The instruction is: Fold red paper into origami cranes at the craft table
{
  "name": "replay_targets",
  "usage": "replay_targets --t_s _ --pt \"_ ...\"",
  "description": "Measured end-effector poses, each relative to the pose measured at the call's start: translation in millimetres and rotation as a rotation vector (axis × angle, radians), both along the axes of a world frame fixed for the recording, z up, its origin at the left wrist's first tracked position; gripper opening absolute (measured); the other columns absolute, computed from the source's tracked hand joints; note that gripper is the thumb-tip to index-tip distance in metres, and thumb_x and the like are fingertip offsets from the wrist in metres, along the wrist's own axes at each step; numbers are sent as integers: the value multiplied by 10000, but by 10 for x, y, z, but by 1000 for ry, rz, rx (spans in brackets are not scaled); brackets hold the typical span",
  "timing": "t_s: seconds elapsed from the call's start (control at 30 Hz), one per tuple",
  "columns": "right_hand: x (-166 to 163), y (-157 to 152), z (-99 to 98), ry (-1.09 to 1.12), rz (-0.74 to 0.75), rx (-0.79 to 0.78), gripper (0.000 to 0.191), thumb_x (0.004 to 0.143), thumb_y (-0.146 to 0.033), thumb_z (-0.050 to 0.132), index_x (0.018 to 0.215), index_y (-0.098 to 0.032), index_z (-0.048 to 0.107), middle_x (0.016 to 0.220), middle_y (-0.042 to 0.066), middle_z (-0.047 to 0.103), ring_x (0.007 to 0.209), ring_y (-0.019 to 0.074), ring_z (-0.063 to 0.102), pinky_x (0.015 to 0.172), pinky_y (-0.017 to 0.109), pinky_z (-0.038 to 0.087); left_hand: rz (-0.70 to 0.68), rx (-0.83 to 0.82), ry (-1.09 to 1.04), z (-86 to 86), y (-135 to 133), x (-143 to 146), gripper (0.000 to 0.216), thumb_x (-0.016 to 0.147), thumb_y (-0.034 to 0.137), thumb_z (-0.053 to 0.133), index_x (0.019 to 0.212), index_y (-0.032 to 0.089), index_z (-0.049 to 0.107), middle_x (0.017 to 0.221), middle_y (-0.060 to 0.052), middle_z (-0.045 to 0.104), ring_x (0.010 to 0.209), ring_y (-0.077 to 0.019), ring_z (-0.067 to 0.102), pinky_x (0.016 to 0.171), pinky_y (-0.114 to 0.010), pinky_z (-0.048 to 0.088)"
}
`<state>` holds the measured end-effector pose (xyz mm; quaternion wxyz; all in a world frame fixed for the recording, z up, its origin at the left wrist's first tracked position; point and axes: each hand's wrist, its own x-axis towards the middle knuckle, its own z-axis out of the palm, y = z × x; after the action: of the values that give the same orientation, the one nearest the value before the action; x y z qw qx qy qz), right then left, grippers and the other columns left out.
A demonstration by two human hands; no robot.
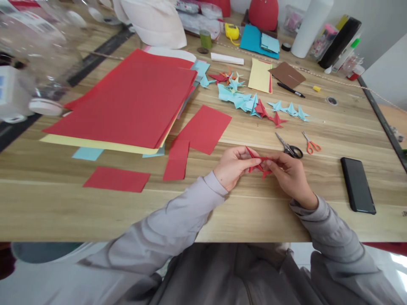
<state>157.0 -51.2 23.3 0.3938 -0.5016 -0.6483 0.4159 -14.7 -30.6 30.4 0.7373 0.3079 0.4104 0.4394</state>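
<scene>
Between my two hands is a small red origami crane [262,166], its pointed tips sticking out up and down. My left hand [234,165] pinches one side of it between thumb and fingers. The other side is pinched by my right hand [291,174], and the fingertips nearly meet; parts of the folds are hidden behind them. Just beyond the right hand lie black-handled scissors [291,148] and small orange-handled scissors [311,144]. Finished cranes in light blue [244,101] and red [277,120] rest farther back.
A stack of large red sheets [127,101] covers the left. Cut red pieces [117,178] lie near it. A black phone [358,185] is at the right. Farther back are a pen [291,90], brown paper [287,75], a yellow tape measure [232,31] and a white bottle [311,27].
</scene>
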Motion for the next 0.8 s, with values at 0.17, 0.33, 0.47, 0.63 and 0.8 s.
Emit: replay_targets --t_s 0.17,0.33,0.47,0.63,0.8 --pt "-8 -2 -11 57 -1 -26 228 896 -395 593 955 -190 672 812 43 713 730 174 691 639 306 593 6 -1 13 6 -4 3 167 605 114 773 695 114 634 586 7 632 520 -80 586 484 -176 400" --pt "-29 -1 1 82 1 -31 230 896 -412 595 941 -196 660 808 40 712 740 167 693 659 302 599 1 -17 6 9 -8 2 176 605 116 782 699 119 633 595 2 644 538 -95 607 501 -191 419" --pt "-38 0 7 111 11 -75 261 898 -455 581 941 -206 647 818 37 696 740 159 674 647 296 598 3 -8 8 -10 -6 -1 187 606 120 793 700 123 631 595 4 643 536 -92 603 494 -191 417" --pt "-57 3 52 124 42 -105 289 865 -496 611 865 -209 642 751 18 662 670 142 638 607 276 575 -7 21 5 -32 -7 -8 237 562 143 827 721 125 652 612 -8 665 561 -119 632 520 -225 478" --pt "-61 11 95 252 69 -197 300 814 -505 670 836 -207 645 735 7 658 662 141 638 622 285 584 -11 88 14 -8 -12 -18 281 490 200 875 640 111 655 760 -54 723 548 -112 637 446 -196 440"
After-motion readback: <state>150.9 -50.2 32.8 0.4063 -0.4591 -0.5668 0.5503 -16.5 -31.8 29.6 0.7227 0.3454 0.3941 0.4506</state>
